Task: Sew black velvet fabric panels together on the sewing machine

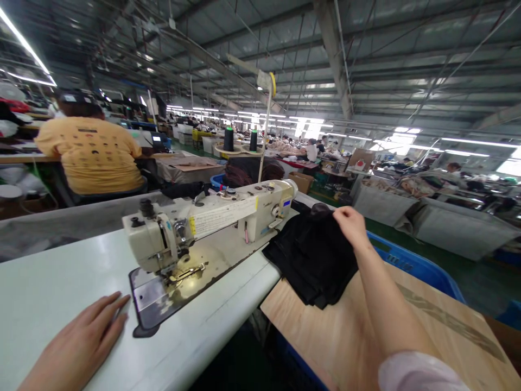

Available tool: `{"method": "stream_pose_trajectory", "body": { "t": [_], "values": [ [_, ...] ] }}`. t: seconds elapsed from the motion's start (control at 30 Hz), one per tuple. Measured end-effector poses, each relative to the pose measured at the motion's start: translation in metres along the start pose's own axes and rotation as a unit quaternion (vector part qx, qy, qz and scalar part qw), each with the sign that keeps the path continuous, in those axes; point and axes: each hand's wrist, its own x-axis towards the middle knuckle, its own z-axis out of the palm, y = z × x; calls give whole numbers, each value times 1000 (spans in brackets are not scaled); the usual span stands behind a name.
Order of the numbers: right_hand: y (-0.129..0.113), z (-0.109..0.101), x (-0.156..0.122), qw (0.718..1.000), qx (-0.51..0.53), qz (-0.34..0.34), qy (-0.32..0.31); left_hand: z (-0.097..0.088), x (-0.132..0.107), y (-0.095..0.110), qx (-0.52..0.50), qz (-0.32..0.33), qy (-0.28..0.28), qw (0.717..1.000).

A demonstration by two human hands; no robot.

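Note:
My left hand lies flat on the pale sewing table, its fingers stretched toward the corner of the dark metal needle plate. Nothing is in it. Over on the right, my right hand pinches the upper edge of a black fabric piece. That fabric is part of a pile lying partly on the table's end and partly on a wooden board. Between my hands stands a white sewing machine, its lamp lighting the area under the needle.
A blue plastic crate sits beneath the board at right. Behind the machine rises a thread stand with dark thread cones. A person in a yellow shirt sits at another table at left. Grey fabric bins line the aisle.

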Motion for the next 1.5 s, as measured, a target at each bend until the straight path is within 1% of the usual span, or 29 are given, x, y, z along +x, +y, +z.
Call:
{"method": "stream_pose_trajectory", "body": {
  "t": [0.07, 0.1, 0.13, 0.17, 0.23, 0.3, 0.33, 0.37, 0.4, 0.43, 0.47, 0.5, 0.57, 0.6, 0.63, 0.67, 0.73, 0.77, 0.87, 0.9, 0.97, 1.03, 1.07, 1.13, 1.23, 1.3, 1.4, 1.43, 1.5],
  "values": [
    [-17, -9, 13, 997, 17, -11, 78, -6, 0, 7, 1, -10, 22, 1000],
    [-26, -12, 17, 994, 28, -19, 99, -10, 1, 11, 0, -16, 30, 999],
    [-34, -13, 17, 993, 38, -27, 104, -13, 1, 16, -2, -23, 37, 999],
    [-43, -13, 14, 994, 47, -35, 89, -17, 2, 23, -5, -26, 45, 999],
    [-59, -6, -5, 997, 64, -44, 7, -27, 2, 46, -21, -8, 73, 997],
    [-75, 8, -39, 990, 76, -40, -114, -38, -2, 85, -53, 45, 104, 992],
    [-82, 16, -59, 979, 90, -27, -184, -44, -6, 109, -76, 82, 114, 987],
    [-90, 24, -81, 960, 110, -3, -256, -50, -10, 136, -93, 114, 110, 983],
    [-98, 32, -103, 933, 139, 33, -329, -55, -15, 162, -108, 134, 113, 979],
    [-105, 39, -124, 900, 169, 74, -394, -60, -19, 188, -123, 157, 106, 974],
    [-112, 44, -142, 860, 197, 117, -455, -64, -22, 212, -139, 176, 85, 971],
    [-118, 49, -159, 819, 217, 157, -508, -67, -24, 232, -161, 177, 76, 968],
    [-128, 57, -183, 751, 233, 204, -583, -71, -23, 258, -208, 165, 81, 961],
    [-132, 60, -191, 730, 242, 208, -605, -73, -20, 265, -233, 158, 89, 955],
    [-134, 62, -197, 719, 255, 200, -614, -75, -17, 268, -259, 153, 97, 949],
    [-136, 63, -201, 721, 272, 182, -611, -77, -14, 268, -284, 149, 104, 941],
    [-138, 63, -206, 740, 320, 139, -575, -81, -8, 263, -324, 128, 129, 928],
    [-139, 62, -209, 744, 345, 125, -559, -84, -6, 259, -335, 110, 145, 924],
    [-139, 57, -219, 735, 378, 88, -556, -94, -3, 250, -328, 55, 193, 923],
    [-139, 55, -222, 742, 365, 73, -558, -98, -3, 248, -320, 49, 202, 924],
    [-139, 52, -227, 781, 309, 41, -541, -108, -6, 246, -311, 56, 201, 927],
    [-140, 49, -225, 823, 265, 32, -501, -120, -9, 242, -318, 60, 186, 928],
    [-141, 47, -222, 839, 260, 32, -476, -127, -10, 240, -326, 54, 178, 927],
    [-142, 45, -212, 867, 265, 19, -422, -144, -11, 231, -349, 13, 157, 924],
    [-144, 47, -189, 903, 245, -46, -349, -170, -8, 212, -403, -63, 117, 906],
    [-147, 55, -172, 905, 229, -89, -348, -185, -3, 200, -425, -83, 93, 896],
    [-157, 76, -149, 892, 202, -138, -381, -208, 14, 192, -417, -103, 66, 901],
    [-162, 83, -143, 889, 190, -158, -385, -216, 21, 193, -415, -110, 66, 901],
    [-174, 91, -135, 896, 178, -200, -355, -234, 36, 199, -417, -107, 88, 898]
  ]
}}
